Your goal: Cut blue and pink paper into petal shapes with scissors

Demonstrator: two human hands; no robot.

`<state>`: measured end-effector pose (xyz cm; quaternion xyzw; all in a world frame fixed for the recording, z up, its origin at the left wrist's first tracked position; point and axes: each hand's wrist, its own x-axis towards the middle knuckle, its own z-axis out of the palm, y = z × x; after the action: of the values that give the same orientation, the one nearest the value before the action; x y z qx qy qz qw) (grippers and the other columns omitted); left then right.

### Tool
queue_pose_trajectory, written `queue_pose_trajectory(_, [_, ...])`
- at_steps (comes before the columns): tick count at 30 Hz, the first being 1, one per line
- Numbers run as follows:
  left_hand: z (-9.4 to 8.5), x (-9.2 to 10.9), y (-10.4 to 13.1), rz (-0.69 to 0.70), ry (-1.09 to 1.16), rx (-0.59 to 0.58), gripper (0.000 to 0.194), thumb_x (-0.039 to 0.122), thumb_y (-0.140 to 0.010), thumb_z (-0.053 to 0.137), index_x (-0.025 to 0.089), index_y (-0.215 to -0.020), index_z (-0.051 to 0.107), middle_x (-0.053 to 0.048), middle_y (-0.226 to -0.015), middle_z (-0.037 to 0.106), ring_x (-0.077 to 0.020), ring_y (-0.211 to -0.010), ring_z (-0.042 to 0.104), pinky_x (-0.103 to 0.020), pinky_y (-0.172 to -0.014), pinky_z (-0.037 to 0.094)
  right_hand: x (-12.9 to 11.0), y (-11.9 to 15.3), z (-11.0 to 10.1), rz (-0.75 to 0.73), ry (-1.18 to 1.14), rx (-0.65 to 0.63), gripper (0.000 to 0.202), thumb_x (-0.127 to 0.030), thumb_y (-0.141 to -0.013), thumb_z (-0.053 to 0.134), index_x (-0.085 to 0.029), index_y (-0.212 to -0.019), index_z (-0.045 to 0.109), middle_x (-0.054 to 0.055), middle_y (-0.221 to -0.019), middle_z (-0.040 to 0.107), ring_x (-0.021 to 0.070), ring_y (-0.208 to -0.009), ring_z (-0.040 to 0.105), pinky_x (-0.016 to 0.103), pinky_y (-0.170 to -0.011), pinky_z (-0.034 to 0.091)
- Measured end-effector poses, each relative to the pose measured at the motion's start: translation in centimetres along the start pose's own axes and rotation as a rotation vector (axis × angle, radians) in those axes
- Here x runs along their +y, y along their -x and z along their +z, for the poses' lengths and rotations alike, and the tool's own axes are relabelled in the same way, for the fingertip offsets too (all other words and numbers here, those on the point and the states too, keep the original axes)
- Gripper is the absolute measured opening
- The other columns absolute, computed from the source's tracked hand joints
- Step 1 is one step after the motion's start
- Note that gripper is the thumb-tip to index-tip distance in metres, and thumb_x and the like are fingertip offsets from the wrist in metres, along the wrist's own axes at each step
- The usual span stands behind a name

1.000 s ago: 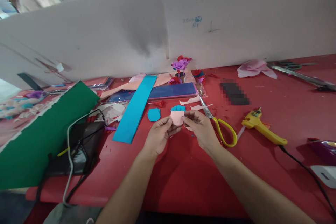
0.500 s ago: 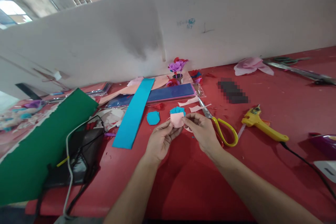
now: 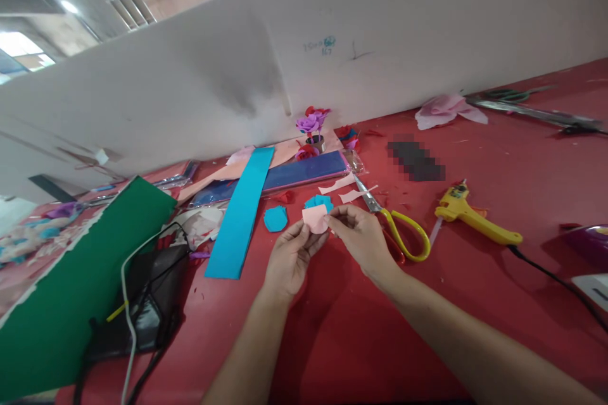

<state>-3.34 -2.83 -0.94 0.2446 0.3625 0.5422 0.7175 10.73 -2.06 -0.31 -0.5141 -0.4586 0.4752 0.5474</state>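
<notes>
Between my two hands is a small pink paper petal (image 3: 314, 219) with a rounded lower edge. My left hand (image 3: 291, 257) pinches its left side between thumb and fingers. At its right edge my right hand (image 3: 360, 234) closes thumb and finger on it. Just behind the petal lie blue paper petals (image 3: 319, 203), partly covered by it. Another stack of blue petals (image 3: 276, 219) lies on the red table to the left. Scissors (image 3: 406, 235) with yellow handles rest right beside my right hand, blades pointing away, partly hidden by it.
A yellow glue gun (image 3: 475, 215) with a black cord lies at right. A long blue paper strip (image 3: 241, 215) and a green sheet (image 3: 85, 291) lie left, near a black bag (image 3: 154, 297). Purple paper flowers (image 3: 311, 121) stand at the back by the white partition (image 3: 403, 25).
The view has turned and tilted slightly. The pink petal sits at a slightly different angle in my fingers; both hands keep their hold on it.
</notes>
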Motion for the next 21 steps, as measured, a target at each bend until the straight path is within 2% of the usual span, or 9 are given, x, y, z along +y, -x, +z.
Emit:
queue_pose_trajectory(7, [0.12,0.21,-0.01,-0.02,0.024,0.058,0.008,0.016,-0.071,0.073,0.016,-0.077,0.068,-0.006,-0.086,0.075,-0.0204,-0.084,0.071,-0.037,-0.089,0.054,0.48,-0.14,0.15,-0.02,-0.063,-0.02,0.016,-0.027,-0.073,0.067,-0.018,-0.084,0.061,0.003,-0.081,0.066,0.0167,-0.075,0.062,0.03,-0.071,0.05])
queue_pose_trajectory(15, [-0.19,-0.11,-0.26,0.059,-0.03,0.107,0.013,0.021,-0.069,0.076,0.016,-0.077,0.068,-0.005,-0.08,0.073,-0.0189,-0.082,0.07,-0.035,-0.088,0.053,0.65,-0.12,0.09,0.002,-0.056,-0.039,0.016,-0.025,-0.071,0.068,-0.018,-0.085,0.064,0.003,-0.082,0.068,0.0184,-0.078,0.064,0.034,-0.075,0.051])
queue_pose_trajectory(21, [-0.05,-0.39,-0.08,0.102,-0.231,0.099,0.018,0.029,-0.072,0.072,0.016,-0.084,0.071,-0.005,-0.081,0.071,-0.0151,-0.075,0.065,-0.03,-0.079,0.051,0.95,0.0,0.37,0.019,-0.024,-0.101,0.014,-0.027,-0.073,0.064,-0.018,-0.084,0.066,0.003,-0.083,0.068,0.0188,-0.079,0.063,0.033,-0.075,0.048])
